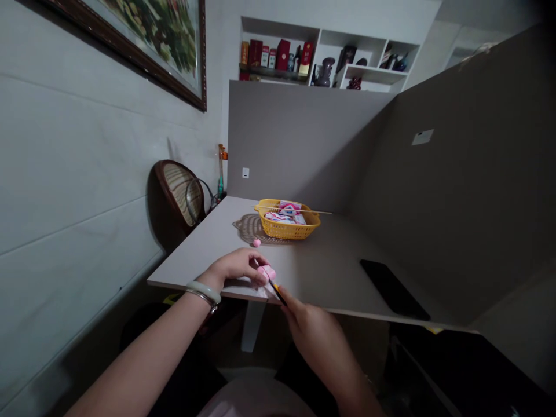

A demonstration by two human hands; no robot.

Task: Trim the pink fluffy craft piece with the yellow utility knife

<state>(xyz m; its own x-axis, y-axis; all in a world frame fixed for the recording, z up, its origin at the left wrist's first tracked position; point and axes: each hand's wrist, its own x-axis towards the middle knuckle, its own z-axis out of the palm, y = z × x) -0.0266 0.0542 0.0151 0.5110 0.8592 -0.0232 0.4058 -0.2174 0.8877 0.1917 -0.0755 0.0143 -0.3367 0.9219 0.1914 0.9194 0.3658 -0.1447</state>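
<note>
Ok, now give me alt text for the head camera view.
Two hands at a desk edge: the left hand holds a pink lump while the right hand holds a black-and-yellow stick to it. Beyond lie a pink ball, a yellow basket and a black phone.

Left hand [232, 267] palm down, fingers [248, 259] curled; right hand [310, 333] just beside it, fingers [285, 307] pinched.

One head-worn wide-angle camera, looking forward and down from above the person's lap. Left hand [234, 267] and right hand [308, 324] sit close, low-centre; desk [339, 278] edge runs tilted across the frame; wall shelves [330, 52] sit farthest, at top.
</note>
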